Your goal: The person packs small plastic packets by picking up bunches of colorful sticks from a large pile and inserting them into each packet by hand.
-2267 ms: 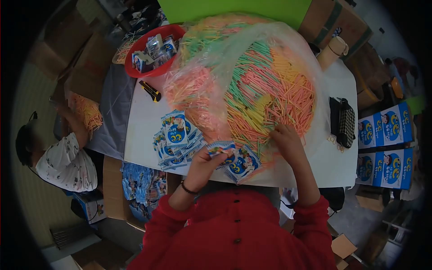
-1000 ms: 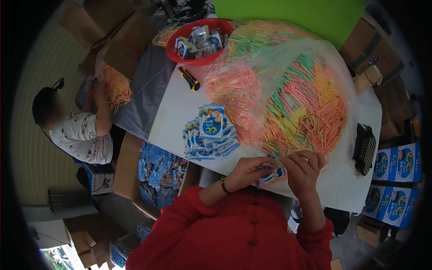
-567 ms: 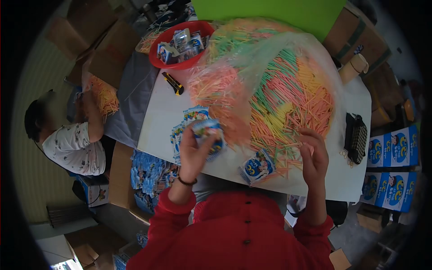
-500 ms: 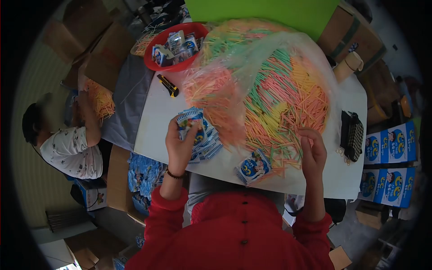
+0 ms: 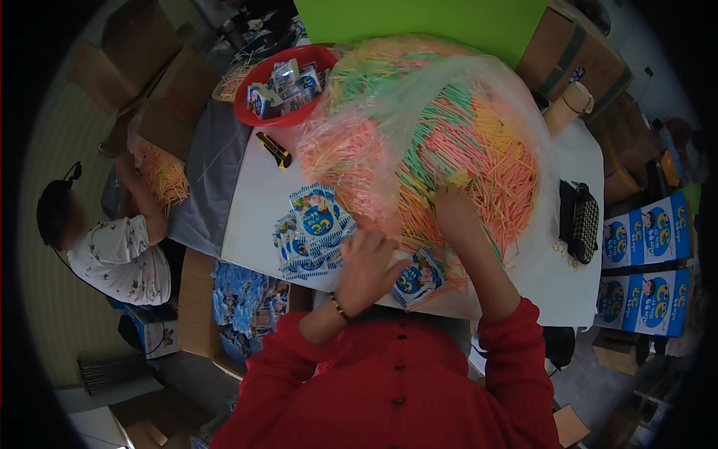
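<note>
A heap of thin pastel sticks (image 5: 508,165) in pink, green, yellow and orange lies on the table, partly under a clear plastic bag (image 5: 389,120). My right hand (image 5: 458,213) reaches into the heap, its fingers curled down around some yellow sticks (image 5: 458,179). Over the table's near edge is my left hand (image 5: 365,269), with nothing visible in it; its thumb stands apart from its bent fingers. A pile of blue and white printed packets (image 5: 314,221) lies just left of that hand. Right of it, another printed packet (image 5: 420,278) lies by the heap's near edge.
A red bowl (image 5: 245,112) holds several packets, with a yellow and black box cutter (image 5: 274,150) near it. At right are a checked pouch (image 5: 585,224), a beige flask (image 5: 570,107) and blue cartons (image 5: 645,232). A co-worker (image 5: 123,258) sits at left, beside a box of packets (image 5: 243,299).
My left hand has let go of the packet, which now lies on the pile, and moved right and nearer my body. My right hand has moved left and forward into the sticks.
</note>
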A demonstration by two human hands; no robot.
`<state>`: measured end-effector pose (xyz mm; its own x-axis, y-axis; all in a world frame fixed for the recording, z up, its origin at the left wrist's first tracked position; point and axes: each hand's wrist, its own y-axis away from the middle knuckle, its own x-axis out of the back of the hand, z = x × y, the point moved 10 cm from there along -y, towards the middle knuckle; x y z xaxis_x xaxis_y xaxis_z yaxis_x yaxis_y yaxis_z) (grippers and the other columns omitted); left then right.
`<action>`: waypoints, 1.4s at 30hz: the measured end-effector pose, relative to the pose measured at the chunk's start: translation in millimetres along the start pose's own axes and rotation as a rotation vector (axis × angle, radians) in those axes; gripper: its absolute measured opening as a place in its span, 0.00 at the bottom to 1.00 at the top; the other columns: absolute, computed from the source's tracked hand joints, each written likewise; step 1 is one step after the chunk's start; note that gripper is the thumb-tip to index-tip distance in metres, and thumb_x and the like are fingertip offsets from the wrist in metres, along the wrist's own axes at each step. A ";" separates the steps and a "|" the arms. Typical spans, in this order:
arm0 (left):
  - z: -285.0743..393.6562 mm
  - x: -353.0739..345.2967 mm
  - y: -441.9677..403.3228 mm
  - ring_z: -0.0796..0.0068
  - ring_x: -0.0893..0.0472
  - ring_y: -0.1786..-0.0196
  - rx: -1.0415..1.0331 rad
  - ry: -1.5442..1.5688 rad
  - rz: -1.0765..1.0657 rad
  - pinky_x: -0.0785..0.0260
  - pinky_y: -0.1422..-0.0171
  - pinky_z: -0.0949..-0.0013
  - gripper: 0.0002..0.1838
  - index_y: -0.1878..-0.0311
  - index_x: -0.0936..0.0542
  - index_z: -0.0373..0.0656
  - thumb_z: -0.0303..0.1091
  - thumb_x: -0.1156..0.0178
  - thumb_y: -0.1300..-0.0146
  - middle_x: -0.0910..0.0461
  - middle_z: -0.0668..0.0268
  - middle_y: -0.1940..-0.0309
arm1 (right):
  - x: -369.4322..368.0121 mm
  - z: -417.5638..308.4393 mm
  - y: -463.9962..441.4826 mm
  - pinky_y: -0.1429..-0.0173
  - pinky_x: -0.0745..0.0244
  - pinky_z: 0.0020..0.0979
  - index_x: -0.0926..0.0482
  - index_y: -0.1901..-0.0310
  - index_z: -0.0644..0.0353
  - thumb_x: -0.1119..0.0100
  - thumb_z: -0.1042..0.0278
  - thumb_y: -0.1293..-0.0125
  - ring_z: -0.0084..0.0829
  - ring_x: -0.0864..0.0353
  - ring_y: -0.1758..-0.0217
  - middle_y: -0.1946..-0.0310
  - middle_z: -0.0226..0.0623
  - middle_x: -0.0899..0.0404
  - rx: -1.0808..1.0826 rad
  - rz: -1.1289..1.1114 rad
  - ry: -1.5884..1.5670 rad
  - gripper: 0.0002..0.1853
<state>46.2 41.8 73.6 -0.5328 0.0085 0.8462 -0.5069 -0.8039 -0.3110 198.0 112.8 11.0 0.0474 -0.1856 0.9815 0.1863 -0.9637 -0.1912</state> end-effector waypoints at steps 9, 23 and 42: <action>-17.9 -81.6 2.5 0.62 0.30 0.51 0.127 0.061 -0.231 0.44 0.47 0.59 0.19 0.63 0.22 0.46 0.46 0.29 0.54 0.26 0.66 0.62 | 10.1 57.0 35.1 0.54 0.25 0.33 0.24 0.56 0.64 0.46 0.75 0.37 0.34 0.20 0.56 0.61 0.40 0.21 -0.348 -0.142 -0.599 0.09; -25.5 -51.2 -10.4 0.66 0.23 0.54 0.176 0.390 0.044 0.35 0.50 0.63 0.12 0.57 0.19 0.45 0.34 0.32 0.44 0.21 0.66 0.65 | -29.1 83.9 101.3 0.45 0.28 0.25 0.22 0.50 0.61 0.51 0.75 0.29 0.24 0.25 0.45 0.51 0.34 0.22 -0.526 0.200 -1.527 0.10; -24.2 -102.5 18.8 0.79 0.17 0.63 0.624 1.421 -0.243 0.24 0.55 0.75 0.07 0.58 0.17 0.36 0.26 0.38 0.36 0.15 0.67 0.64 | 40.9 43.7 105.0 0.33 0.35 0.39 0.28 0.54 0.59 0.57 0.63 0.24 0.40 0.31 0.33 0.51 0.43 0.20 -0.480 0.427 -2.148 0.10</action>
<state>74.9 40.2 -29.5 -0.8423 0.4115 -0.3482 -0.5145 -0.8065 0.2914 262.4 12.4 30.6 0.7352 -0.2316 -0.6371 -0.2847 -0.9584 0.0199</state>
